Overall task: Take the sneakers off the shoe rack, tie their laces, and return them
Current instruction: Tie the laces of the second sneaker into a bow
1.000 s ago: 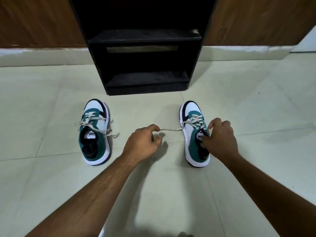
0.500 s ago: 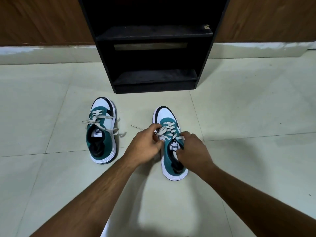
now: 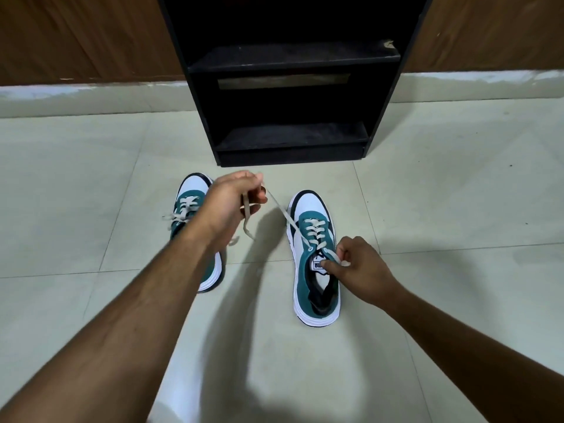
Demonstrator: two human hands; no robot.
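- Left sneaker (image 3: 195, 215): stands on the floor (image 3: 76, 193) in front of the rack (image 3: 293, 141), toe toward it. Its laces lie loose across the eyelets, ends trailing; judged untied and waiting its turn. The forearm hides its rear half.
- Left hand (image 3: 227, 206): raised above and between the two sneakers, thumb and forefinger pinching the left lace (image 3: 283, 213) of the right sneaker. The lace runs taut down to the top eyelet; its free end hangs below the fist. The other fingers curl in, though how they sit against the lace cannot be told from this angle.
- Right sneaker (image 3: 314, 254): on the floor, just right of the other, toe toward the rack, tongue label up. This is the shoe being worked.
- Right hand (image 3: 363, 270): low at the tongue, thumb and forefinger pinching the right lace (image 3: 335, 258) close to its eyelet; the remaining fingers are folded.
- Step in hand, as judged: drawing both ends snug before the first crossing. To do it well, even out the tension so the rows close uniformly, then bring the raised end down over the low one and tuck it under.
- Keep the low pinch near the eyelets to hold the tension while the knot is started; a long slack end invites a loose bow.
- Rack: both visible shelves appear bare; the lower one seems the natural place for return.
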